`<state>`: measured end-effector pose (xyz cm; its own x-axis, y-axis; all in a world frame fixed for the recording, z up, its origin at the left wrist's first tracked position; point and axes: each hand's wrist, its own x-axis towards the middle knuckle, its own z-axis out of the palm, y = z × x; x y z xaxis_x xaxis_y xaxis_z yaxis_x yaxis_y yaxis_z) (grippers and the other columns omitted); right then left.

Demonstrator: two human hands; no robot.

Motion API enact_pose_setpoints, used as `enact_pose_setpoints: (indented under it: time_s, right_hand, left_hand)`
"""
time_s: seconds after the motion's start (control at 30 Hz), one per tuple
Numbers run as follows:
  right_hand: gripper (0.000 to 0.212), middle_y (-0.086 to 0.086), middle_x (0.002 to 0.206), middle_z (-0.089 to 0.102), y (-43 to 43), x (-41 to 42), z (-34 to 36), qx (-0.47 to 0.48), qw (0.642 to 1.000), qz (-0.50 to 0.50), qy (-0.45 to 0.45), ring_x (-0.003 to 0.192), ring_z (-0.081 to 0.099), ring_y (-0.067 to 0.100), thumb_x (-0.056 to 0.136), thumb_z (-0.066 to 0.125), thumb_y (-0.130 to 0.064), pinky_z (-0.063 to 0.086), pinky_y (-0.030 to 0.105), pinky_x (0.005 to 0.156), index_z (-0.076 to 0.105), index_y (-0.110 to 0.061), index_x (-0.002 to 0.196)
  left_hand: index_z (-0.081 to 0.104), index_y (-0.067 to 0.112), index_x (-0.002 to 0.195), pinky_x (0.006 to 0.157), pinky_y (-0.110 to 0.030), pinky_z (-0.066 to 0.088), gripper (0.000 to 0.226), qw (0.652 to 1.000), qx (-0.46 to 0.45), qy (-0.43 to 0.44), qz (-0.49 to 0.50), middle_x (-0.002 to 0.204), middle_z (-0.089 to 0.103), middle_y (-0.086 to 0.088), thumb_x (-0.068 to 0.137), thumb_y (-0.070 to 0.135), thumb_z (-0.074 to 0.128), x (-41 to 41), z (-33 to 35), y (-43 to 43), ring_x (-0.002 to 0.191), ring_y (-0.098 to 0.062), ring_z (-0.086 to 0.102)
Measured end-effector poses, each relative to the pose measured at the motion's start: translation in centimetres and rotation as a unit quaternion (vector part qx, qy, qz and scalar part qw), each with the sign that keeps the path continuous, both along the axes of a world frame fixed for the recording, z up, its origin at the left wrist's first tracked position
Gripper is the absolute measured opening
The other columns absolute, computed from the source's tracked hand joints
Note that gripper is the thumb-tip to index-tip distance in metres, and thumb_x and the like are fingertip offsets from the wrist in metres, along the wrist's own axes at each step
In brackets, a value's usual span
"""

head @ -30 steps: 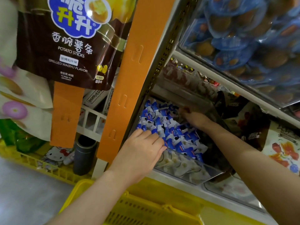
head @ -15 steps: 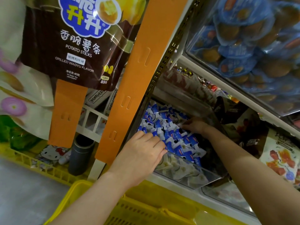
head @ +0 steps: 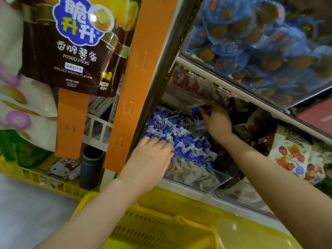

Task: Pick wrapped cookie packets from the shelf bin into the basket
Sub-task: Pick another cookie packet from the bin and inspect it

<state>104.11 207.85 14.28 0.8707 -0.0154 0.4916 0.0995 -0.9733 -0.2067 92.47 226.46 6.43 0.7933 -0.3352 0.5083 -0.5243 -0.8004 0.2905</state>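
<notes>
Several blue-and-white wrapped cookie packets [head: 181,135] fill a clear plastic shelf bin [head: 206,178]. My left hand [head: 149,159] reaches over the bin's near left corner, its fingers curled down into the packets; what they hold is hidden. My right hand [head: 215,121] is at the back of the bin and pinches one blue-and-white packet [head: 196,109] lifted above the pile. A yellow basket [head: 161,225] sits below the shelf, under my forearms.
An orange shelf post [head: 136,69] stands left of the bin. A brown potato-sticks bag [head: 71,47] hangs at upper left. A bin of blue snack packs [head: 260,42] overhangs above. Dark and white snack bags [head: 269,137] lie to the right.
My right hand has moved toward the back of the bin and raised a packet out of the pile. My left hand has stayed at the near left corner.
</notes>
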Motion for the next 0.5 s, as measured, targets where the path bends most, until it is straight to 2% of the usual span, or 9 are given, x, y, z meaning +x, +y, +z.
enact_pose_setpoints:
  time_s: [0.1,0.2,0.27,0.37,0.43,0.47,0.5]
  right_hand:
    - [0.024,0.003,0.09,0.062,1.6,-3.7,0.9,0.083,0.993,0.071,-0.036,0.078,0.059,0.017,0.093,0.053,-0.028,0.047,0.029,0.067,0.057,-0.01,0.109]
    - [0.015,-0.006,0.087,0.063,2.9,-8.5,1.1,0.234,0.959,0.154,-0.036,0.08,0.062,0.007,0.089,0.059,-0.023,0.05,0.016,0.07,0.056,-0.017,0.103]
    - [0.012,-0.007,0.088,0.064,3.2,-11.0,0.7,0.29,0.938,0.192,-0.009,0.08,0.063,0.004,0.088,0.06,-0.022,0.051,0.014,0.071,0.056,-0.02,0.099]
    - [0.017,0.007,0.097,0.066,3.0,-13.4,-1.1,0.347,0.915,0.182,0.097,0.085,0.063,0.013,0.087,0.061,-0.021,0.052,0.025,0.076,0.057,-0.014,0.102]
    - [0.024,0.02,0.101,0.064,2.7,-14.6,-2.7,0.396,0.886,0.163,0.177,0.084,0.061,0.017,0.088,0.06,-0.018,0.05,0.028,0.077,0.057,-0.004,0.106]
    - [0.025,0.022,0.101,0.064,2.5,-15.1,-3.5,0.412,0.871,0.163,0.211,0.083,0.06,0.017,0.088,0.059,-0.017,0.05,0.025,0.074,0.057,-0.001,0.107]
    - [0.023,0.022,0.098,0.065,2.3,-15.6,-4.3,0.423,0.858,0.169,0.239,0.081,0.061,0.015,0.089,0.058,-0.016,0.049,0.021,0.07,0.057,-0.001,0.106]
  left_hand:
    - [0.04,0.024,0.132,0.102,-0.024,0.023,0.036,0.999,-0.052,0.003,-0.015,0.128,0.049,0.007,0.1,0.029,0.025,-0.6,0.3,-0.1,0.119,-0.01,0.041]
    - [0.042,0.021,0.132,0.092,-0.016,0.029,0.037,0.984,-0.179,-0.003,-0.018,0.121,0.048,0.008,0.098,0.029,0.03,-2.1,1.4,-0.8,0.111,-0.004,0.042]
    - [0.046,0.023,0.124,0.082,-0.013,0.038,0.032,0.949,-0.314,0.017,-0.005,0.108,0.049,0.012,0.095,0.031,0.034,-3.2,2.1,-1.7,0.096,0.003,0.047]
    - [0.046,0.023,0.107,0.068,-0.007,0.043,0.017,0.874,-0.468,0.133,-0.008,0.093,0.055,0.011,0.093,0.032,0.043,-4.3,2.2,-3.0,0.081,0.007,0.054]
    - [0.049,0.021,0.102,0.061,-0.006,0.043,0.014,0.817,-0.53,0.227,-0.014,0.087,0.059,0.007,0.093,0.032,0.046,-4.5,1.7,-3.2,0.071,0.008,0.056]
    - [0.052,0.022,0.098,0.059,-0.007,0.044,0.011,0.804,-0.537,0.255,-0.013,0.084,0.059,0.008,0.093,0.03,0.047,-4.6,1.3,-3.1,0.068,0.008,0.057]
    - [0.054,0.023,0.093,0.058,-0.008,0.044,0.007,0.809,-0.524,0.266,-0.007,0.081,0.06,0.009,0.093,0.027,0.049,-4.7,0.9,-3.0,0.066,0.006,0.058]
